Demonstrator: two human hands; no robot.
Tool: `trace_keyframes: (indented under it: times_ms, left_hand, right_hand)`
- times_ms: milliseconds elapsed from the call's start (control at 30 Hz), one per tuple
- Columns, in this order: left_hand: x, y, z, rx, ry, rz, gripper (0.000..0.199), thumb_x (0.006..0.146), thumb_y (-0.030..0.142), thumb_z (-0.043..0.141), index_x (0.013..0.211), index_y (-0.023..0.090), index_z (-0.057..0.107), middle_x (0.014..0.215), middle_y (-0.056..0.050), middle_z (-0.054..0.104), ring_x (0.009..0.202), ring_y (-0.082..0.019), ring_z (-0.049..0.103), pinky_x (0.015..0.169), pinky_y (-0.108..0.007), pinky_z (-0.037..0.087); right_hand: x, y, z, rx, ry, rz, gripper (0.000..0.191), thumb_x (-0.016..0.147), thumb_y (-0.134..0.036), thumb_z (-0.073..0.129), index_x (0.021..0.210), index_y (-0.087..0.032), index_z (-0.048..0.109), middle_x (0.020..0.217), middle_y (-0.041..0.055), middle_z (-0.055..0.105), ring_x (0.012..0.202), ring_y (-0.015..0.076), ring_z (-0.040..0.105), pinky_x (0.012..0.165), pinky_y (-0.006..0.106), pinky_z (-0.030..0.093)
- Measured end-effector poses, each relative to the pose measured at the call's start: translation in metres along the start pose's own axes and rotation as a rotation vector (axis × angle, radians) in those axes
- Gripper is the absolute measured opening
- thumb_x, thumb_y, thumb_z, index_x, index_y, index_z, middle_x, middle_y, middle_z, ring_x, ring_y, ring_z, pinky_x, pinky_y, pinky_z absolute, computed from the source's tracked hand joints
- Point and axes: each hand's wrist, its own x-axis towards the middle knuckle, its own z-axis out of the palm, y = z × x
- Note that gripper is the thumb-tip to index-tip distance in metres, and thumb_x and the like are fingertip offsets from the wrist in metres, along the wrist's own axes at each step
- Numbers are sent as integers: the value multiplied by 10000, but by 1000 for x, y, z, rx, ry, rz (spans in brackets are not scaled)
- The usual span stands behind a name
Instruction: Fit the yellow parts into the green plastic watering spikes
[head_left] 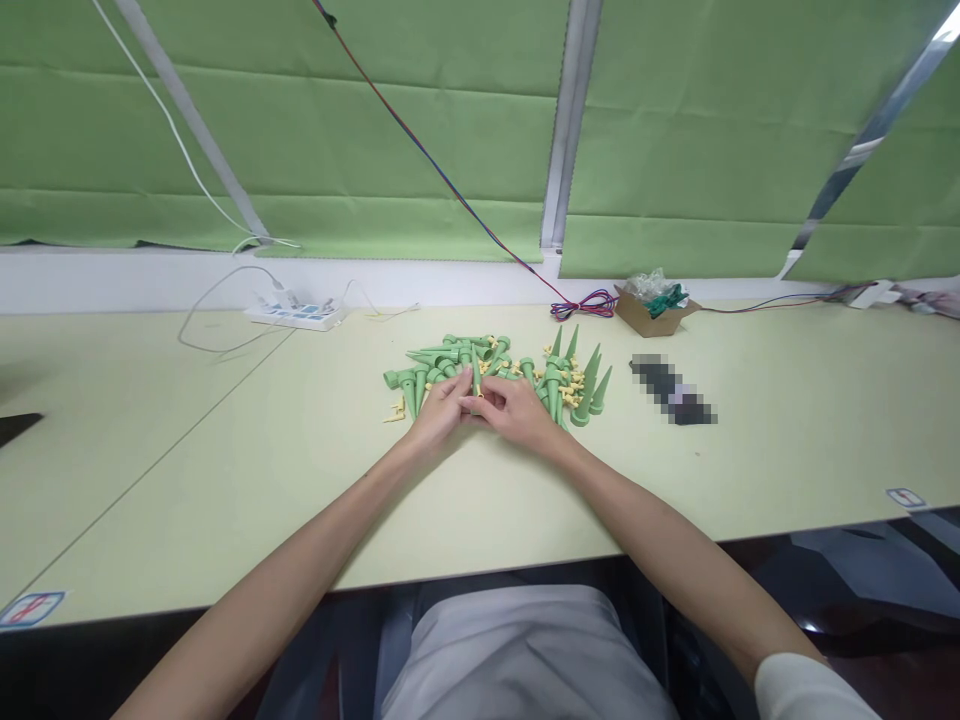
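Observation:
Both hands meet over the front of a pile of green plastic spikes (551, 378). My left hand (442, 405) is closed round a green spike (477, 372), whose tip points away from me. The fingers of my right hand (517, 408) pinch at the near end of that same spike, where a small yellow piece (480, 394) shows. More yellow pieces (574, 385) lie among the spikes, and a few (397, 410) are left of the pile. Some spikes on the right stand upright on their caps; others lie flat.
Behind the pile are a white power strip (296, 315), a coiled red and blue cable (589, 305) and a small cardboard box (652, 315) with plastic wrapping. A blurred dark object (671, 388) lies to the right. The table's front edge (495, 577) runs before my lap.

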Motion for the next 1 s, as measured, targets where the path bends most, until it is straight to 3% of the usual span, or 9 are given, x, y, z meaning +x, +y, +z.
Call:
trace_keyframes:
  times_ms: [167, 267, 333, 433, 533, 633, 800, 1000]
  left_hand:
    - [0, 9, -4, 154, -69, 24, 551, 785, 695, 754, 830, 151, 683, 811, -68, 704, 766, -198, 695, 714, -365, 631]
    - [0, 16, -9, 280, -77, 29, 573, 754, 710, 765, 871, 154, 686, 849, -79, 717, 673, -197, 698, 578, -332, 602]
    - [-1, 20, -12, 382, -55, 25, 566, 771, 721, 734, 847, 163, 672, 814, -67, 704, 549, -185, 667, 457, -305, 528]
    - [-4, 22, -14, 577, 8, 67, 497, 825, 675, 690, 750, 186, 641, 604, -6, 602, 388, -146, 543, 371, -272, 373]
    - [-5, 21, -12, 779, 61, 124, 470, 873, 587, 642, 609, 206, 571, 468, 20, 482, 381, -133, 439, 426, -282, 322]
    - [-4, 16, -10, 942, 105, 206, 427, 868, 490, 632, 558, 211, 543, 530, -4, 521, 509, -162, 472, 528, -302, 329]
    - [1, 4, -13, 1061, 115, 151, 196, 818, 400, 679, 816, 230, 582, 567, 18, 562, 583, -216, 541, 591, -313, 339]
    - [4, -4, -20, 1141, 111, 162, 219, 867, 415, 646, 977, 242, 568, 551, 23, 565, 638, -268, 591, 622, -319, 339]
  right_hand:
    - [0, 3, 3, -6, -3, 10, 457, 967, -491, 578, 659, -221, 375, 588, -49, 447, 562, 114, 354, 592, 272, 282]
    - [1, 4, 3, -3, -10, 14, 465, 986, -508, 552, 663, -221, 380, 584, -51, 433, 564, 116, 349, 590, 275, 280]
    - [1, 5, 1, 6, -12, 9, 484, 998, -525, 531, 654, -219, 381, 575, -52, 407, 562, 117, 342, 590, 276, 281]
    - [3, 6, -3, -2, 31, 8, 493, 1019, -517, 481, 643, -218, 372, 571, -47, 385, 569, 121, 343, 596, 282, 283]
    - [6, 9, -6, -36, 118, 44, 493, 1028, -502, 443, 635, -224, 338, 566, -41, 375, 566, 123, 337, 602, 291, 282]
    - [8, 13, -8, -68, 168, 71, 496, 1028, -503, 436, 631, -228, 323, 560, -38, 368, 558, 128, 332, 605, 300, 281]
    - [8, 16, -8, -80, 174, 84, 497, 1029, -505, 441, 628, -231, 335, 561, -31, 380, 553, 138, 345, 607, 306, 278]
    - [7, 15, -6, -98, 147, 92, 493, 1032, -472, 460, 624, -227, 330, 559, -34, 387, 557, 135, 357, 607, 297, 287]
